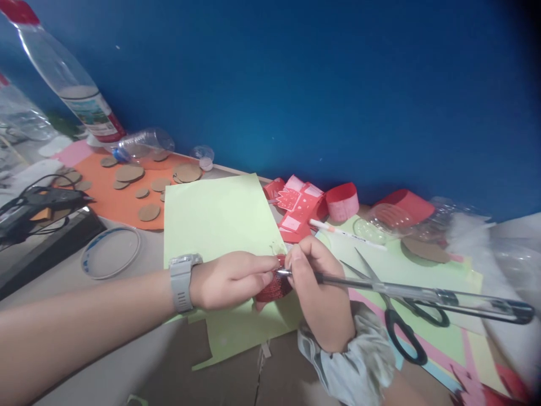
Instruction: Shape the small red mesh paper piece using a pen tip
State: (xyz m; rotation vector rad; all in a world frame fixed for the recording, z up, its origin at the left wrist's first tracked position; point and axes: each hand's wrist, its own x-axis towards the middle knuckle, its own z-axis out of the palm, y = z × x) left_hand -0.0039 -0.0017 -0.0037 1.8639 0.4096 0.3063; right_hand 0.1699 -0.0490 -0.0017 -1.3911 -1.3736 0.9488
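Note:
My left hand (234,280), with a grey watch at the wrist, is closed on a small dark red textured piece (274,290) and holds it over a light green sheet (215,214). Beside it, at the right, my right hand (319,290) has its fingers wrapped round a clear pen (414,294). The pen's tip meets the red piece near my left fingertips, and its long barrel points away to the right. Part of the red piece is hidden under my fingers.
Black-handled scissors (391,310) lie open at the right on coloured paper. Red and pink paper shapes (298,206) stand by the blue wall. Cardboard discs (129,172) rest on an orange sheet (101,197). A tape ring (110,254) and a tall bottle (80,90) are at the left.

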